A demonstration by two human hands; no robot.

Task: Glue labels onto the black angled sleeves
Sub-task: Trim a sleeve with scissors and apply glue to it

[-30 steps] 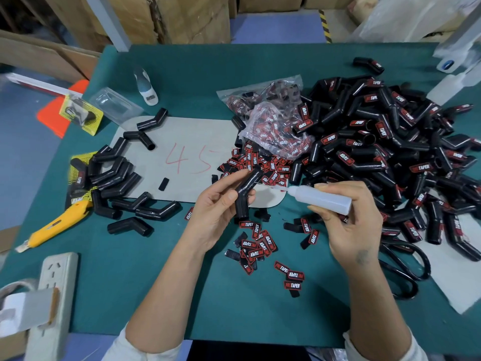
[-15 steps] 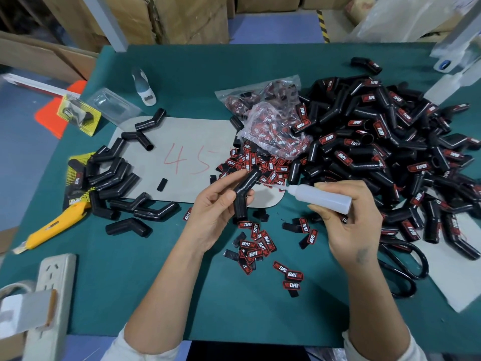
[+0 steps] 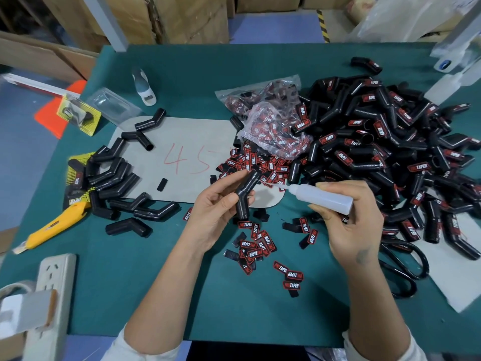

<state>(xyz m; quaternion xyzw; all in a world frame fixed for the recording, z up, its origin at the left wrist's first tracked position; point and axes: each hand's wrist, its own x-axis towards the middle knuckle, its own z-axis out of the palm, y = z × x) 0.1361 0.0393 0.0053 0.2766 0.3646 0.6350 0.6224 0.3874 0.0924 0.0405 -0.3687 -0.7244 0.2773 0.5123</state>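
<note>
My left hand grips a plain black angled sleeve, held upright above the green table. In my right hand is a white glue bottle, its thin needle tip touching the sleeve's upper arm. Red-and-black labels lie loose just below my hands, and more labels are scattered behind them. Unlabelled sleeves are piled on the left. A big heap of labelled sleeves fills the right.
A grey card marked "45" lies centre-left. Clear bags of labels sit behind my hands. A yellow utility knife and a power strip are at left, black scissors at right, a white stapler-like tool at the back.
The glue bottle's tip has moved left onto the sleeve. My left hand has tilted the sleeve slightly.
</note>
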